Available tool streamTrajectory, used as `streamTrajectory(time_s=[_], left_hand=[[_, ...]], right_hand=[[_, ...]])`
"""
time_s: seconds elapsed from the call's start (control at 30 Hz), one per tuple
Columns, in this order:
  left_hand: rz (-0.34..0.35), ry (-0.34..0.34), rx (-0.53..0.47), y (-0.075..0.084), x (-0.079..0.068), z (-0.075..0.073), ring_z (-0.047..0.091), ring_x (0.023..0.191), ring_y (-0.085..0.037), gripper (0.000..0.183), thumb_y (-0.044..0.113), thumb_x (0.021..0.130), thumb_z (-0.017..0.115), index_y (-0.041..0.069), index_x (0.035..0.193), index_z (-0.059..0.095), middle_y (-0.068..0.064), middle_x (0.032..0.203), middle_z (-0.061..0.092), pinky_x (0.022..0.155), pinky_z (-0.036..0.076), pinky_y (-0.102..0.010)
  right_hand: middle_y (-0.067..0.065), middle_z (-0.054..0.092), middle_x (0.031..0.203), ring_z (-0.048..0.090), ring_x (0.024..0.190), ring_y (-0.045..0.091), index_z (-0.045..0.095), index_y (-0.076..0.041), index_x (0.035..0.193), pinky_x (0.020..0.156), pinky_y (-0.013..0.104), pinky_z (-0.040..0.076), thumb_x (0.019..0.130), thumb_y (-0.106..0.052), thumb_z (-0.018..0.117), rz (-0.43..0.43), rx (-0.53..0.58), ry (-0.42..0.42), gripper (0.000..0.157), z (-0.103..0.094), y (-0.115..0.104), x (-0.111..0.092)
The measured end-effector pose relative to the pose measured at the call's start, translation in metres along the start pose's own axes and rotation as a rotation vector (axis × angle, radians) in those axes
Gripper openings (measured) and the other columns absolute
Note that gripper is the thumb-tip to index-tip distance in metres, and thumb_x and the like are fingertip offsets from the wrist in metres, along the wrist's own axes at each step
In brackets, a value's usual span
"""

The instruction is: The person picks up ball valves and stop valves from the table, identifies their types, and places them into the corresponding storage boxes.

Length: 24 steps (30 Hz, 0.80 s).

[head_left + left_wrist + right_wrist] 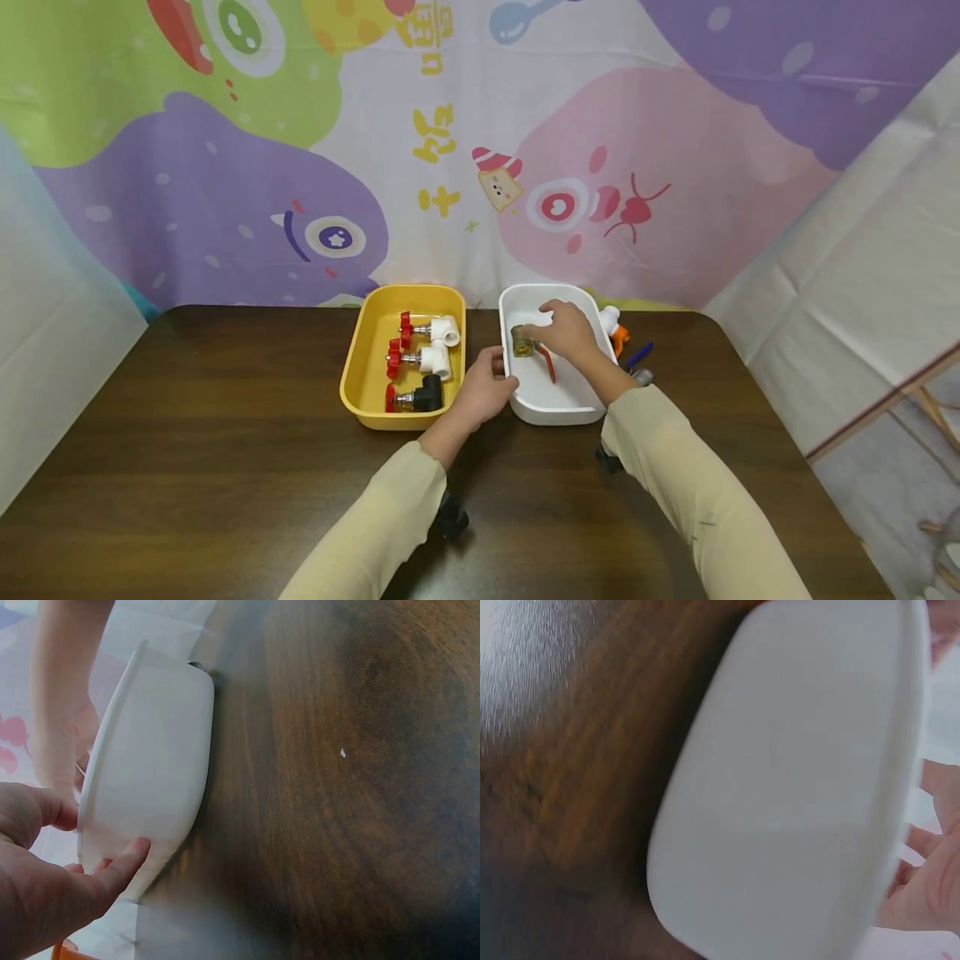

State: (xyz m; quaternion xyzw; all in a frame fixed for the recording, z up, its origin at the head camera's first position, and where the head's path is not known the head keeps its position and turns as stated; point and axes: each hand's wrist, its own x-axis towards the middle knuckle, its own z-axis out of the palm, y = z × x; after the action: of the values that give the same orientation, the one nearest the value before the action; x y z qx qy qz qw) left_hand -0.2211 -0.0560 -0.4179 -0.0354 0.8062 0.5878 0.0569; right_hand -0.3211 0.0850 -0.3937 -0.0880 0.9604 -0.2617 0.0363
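In the head view a brass ball valve (522, 342) with a red lever (548, 364) lies inside the white tray (558, 413), toward its left side. My right hand (568, 331) reaches over the tray from the right. Its thumb is at the valve, and the forefinger stands apart from it; the remaining fingers are hidden. My left hand (483, 387) holds the tray's left edge. In the left wrist view its thumb (60, 811) meets the rim while a finger (131, 859) presses on the outer wall.
Left of the white tray stands a yellow tray (402, 421) with two white valves (435, 360) and one black valve (428, 393), all red-handled. More fittings lie right of the white tray, including an orange-handled valve (619, 337) and a blue lever (640, 355). A patterned cloth (465, 250) hangs behind the table.
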Motion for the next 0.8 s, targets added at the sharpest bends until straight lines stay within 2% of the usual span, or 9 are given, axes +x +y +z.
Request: streamTrajectory(time_s=[0.27,0.47,0.8], left_hand=[[-0.004,-0.007,0.0,0.001,0.0,0.0,0.058,0.11,-0.03,0.055,0.008,0.089,0.055,-0.001,0.139,0.033,-0.022,0.127,0.052,0.086,0.053,-0.036],[0.003,-0.006,-0.002,-0.001,0.002,0.0,0.059,0.108,-0.03,0.056,0.007,0.088,0.055,-0.002,0.139,0.034,-0.022,0.125,0.053,0.084,0.054,-0.035],[-0.028,0.001,0.018,0.0,0.002,0.001,0.058,0.109,-0.029,0.056,0.008,0.088,0.056,0.001,0.139,0.035,-0.019,0.125,0.053,0.087,0.053,-0.037]], right_hand=[[0.019,0.059,0.122,0.055,0.111,0.032,0.056,-0.004,0.124,0.091,0.044,0.047,0.084,-0.04,0.063,0.005,-0.028,0.051,0.054,-0.023,0.009,0.0],[0.02,0.057,0.125,0.055,0.114,0.034,0.054,-0.003,0.127,0.092,0.046,0.048,0.086,-0.039,0.061,0.035,-0.032,0.061,0.054,-0.041,0.016,-0.005],[0.025,0.054,0.127,0.053,0.114,0.038,0.051,0.0,0.13,0.093,0.05,0.046,0.088,-0.038,0.058,0.067,-0.029,0.065,0.057,-0.063,0.04,-0.017]])
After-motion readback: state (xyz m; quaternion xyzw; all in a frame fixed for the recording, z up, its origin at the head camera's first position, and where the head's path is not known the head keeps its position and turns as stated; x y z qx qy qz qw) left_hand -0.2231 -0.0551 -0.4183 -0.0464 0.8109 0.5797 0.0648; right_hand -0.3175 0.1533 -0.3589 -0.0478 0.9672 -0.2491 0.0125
